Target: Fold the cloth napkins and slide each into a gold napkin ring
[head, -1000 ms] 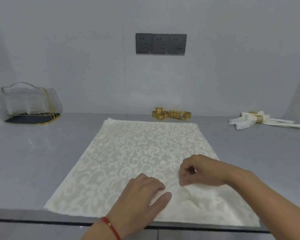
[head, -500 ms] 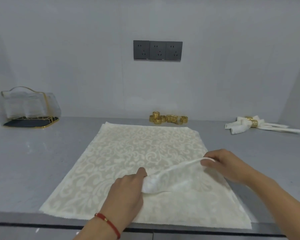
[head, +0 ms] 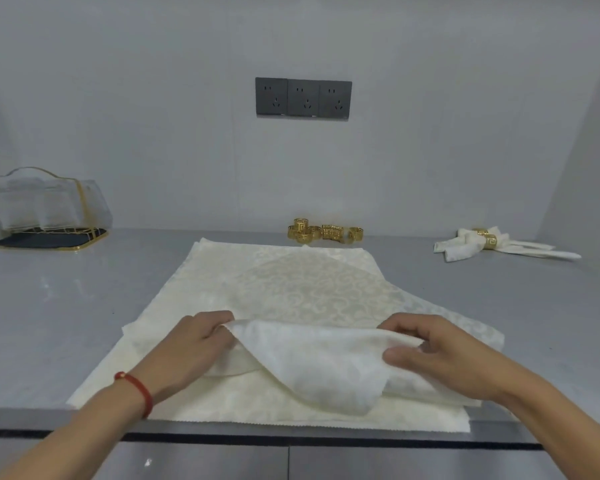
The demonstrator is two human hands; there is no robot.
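The left hand (head: 191, 344) pinches the left end of a raised fold in the cream napkin (head: 291, 296), fingers curled over the cloth, and the right hand (head: 433, 351) grips the right end of the same fold, thumb underneath. The napkin lies on the grey tabletop (head: 66, 299), its near hem hanging just at the tabletop's front edge and its far edge stopping just short of the loose gold napkin rings (head: 324, 233), which sit against the wall behind the napkin. Bare tabletop runs wide to either side of the napkin. Half a second ago only a small ridge was lifted near the napkin's right side; now a broad flap stands up across its near half and drapes back toward the person, showing the paler underside, and the left hand has shifted outward. Beyond the napkin's far right corner, well apart, lies a finished napkin (head: 465, 247) already threaded through a gold ring (head: 487, 239). Far to the napkin's left, a clear gold-trimmed holder (head: 49, 209) on a dark base appears to hold folded white cloths, though its contents are hazy.
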